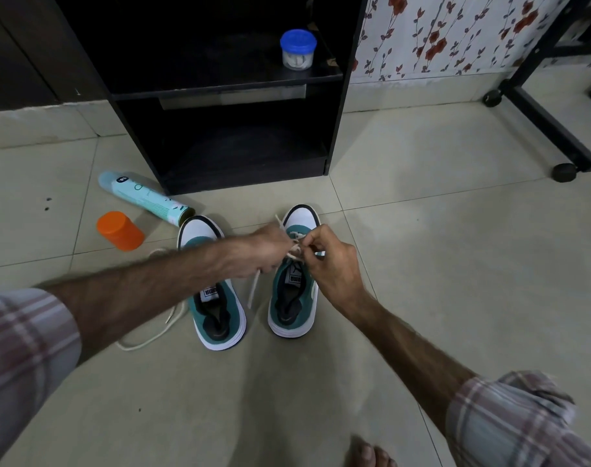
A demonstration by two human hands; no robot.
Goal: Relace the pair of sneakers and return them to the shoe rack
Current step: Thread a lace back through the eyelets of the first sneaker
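Head view, floor level: a black shoe rack (334, 96) stands at twelve o'clock, its lower shelf open toward the two teal-and-white sneakers parked side by side on the tiles just in front of it, toes pointing at the rack. The right sneaker (292, 298) runs long axis six to twelve, heel nearest the person; the left sneaker (216, 308) lies parallel at its nine o'clock, with a loose lace (146, 342) trailing off toward eight o'clock on the floor. Both hands meet over the right sneaker's eyelets: the left hand (253, 252) reaches in from nine o'clock, fingers curled around the cream lace (253, 288), one end hanging between the shoes; the right hand (331, 261) comes from four o'clock, fingertips pinching the lace at the upper eyelets. Judged from this, lacing of the right shoe is under way, and the pull needed runs across the shoe, nine to three. The right hand sits nearer the eyelets.
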